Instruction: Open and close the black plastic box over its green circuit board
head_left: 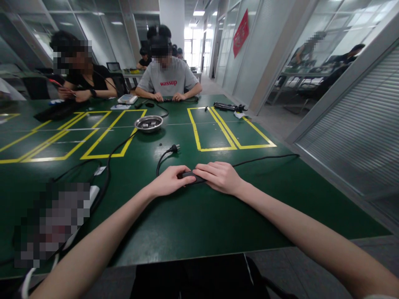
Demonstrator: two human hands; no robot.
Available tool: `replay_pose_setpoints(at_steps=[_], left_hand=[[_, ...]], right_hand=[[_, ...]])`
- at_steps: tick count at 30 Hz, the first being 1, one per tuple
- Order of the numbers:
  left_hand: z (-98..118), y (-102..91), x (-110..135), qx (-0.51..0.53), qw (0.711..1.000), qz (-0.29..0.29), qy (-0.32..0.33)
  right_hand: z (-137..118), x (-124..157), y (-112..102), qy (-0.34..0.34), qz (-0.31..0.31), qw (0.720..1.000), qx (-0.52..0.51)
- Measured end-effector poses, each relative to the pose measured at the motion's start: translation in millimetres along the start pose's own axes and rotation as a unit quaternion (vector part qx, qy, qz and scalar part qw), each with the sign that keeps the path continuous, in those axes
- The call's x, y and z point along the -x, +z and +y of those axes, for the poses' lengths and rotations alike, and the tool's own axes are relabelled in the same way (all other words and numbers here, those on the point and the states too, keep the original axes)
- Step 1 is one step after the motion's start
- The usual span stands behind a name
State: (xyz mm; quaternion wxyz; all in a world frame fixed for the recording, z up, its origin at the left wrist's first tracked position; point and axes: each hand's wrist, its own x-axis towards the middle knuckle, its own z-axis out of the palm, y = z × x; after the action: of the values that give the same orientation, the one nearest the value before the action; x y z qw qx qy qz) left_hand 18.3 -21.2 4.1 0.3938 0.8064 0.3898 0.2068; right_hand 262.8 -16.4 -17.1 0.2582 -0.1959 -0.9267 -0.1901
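Note:
Both hands meet on a black power adapter (pixel 188 176) lying low over the green table. My left hand (pixel 171 180) grips its left end, thumb along the near side. My right hand (pixel 220 176) covers the right end, fingers bent over the top, so that end is hidden. From the left side a short black cable curves up to a plug (pixel 174 148) with metal prongs, which rests on the table beyond my left hand. A thin black cord (pixel 264 158) runs from behind my right hand toward the table's right edge.
The green table (pixel 174 232) carries yellow tape outlines (pixel 218 149). A metal bowl (pixel 149 123) with small metal parts stands farther back. A folded black tripod-like object (pixel 229 107) lies at the far right. Cables and a blurred-out object lie at left. Two people (pixel 170 79) work across the table.

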Motion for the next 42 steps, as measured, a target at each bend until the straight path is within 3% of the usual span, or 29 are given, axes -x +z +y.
replay_pose_setpoints(at_steps=[5,10,17,27,30,33,36,39,42], left_hand=[[-3,-1.8,3,-0.215,0.970,0.073,0.085],[-7,-1.2,2,-0.332,0.926,0.094,0.154],[-7,2.4,3,-0.318,0.930,0.109,0.147],[-5,1.1,4,-0.291,0.940,0.094,0.152],[-6,0.5,2,-0.270,0.947,0.097,0.145],[-8,3.0,1,-0.224,0.963,0.087,0.119],[-11,4.6,1,-0.189,0.969,0.099,0.123],[-14,0.7,2,-0.207,0.949,0.157,0.179],[-16,-5.9,2,-0.249,0.919,0.217,0.215]], right_hand=[[0,-1,-3,0.105,-0.084,0.983,-0.127],[0,1,0,0.192,-0.098,0.959,-0.183],[-2,0,-1,0.162,-0.044,0.971,-0.170],[0,2,-2,0.152,-0.047,0.970,-0.186],[-1,0,-5,0.102,-0.048,0.973,-0.200],[-3,0,-7,0.037,-0.078,0.987,-0.136],[-2,1,-4,0.015,-0.085,0.993,-0.081],[6,5,2,0.069,-0.056,0.993,-0.077],[25,14,5,0.202,-0.004,0.975,-0.090]])
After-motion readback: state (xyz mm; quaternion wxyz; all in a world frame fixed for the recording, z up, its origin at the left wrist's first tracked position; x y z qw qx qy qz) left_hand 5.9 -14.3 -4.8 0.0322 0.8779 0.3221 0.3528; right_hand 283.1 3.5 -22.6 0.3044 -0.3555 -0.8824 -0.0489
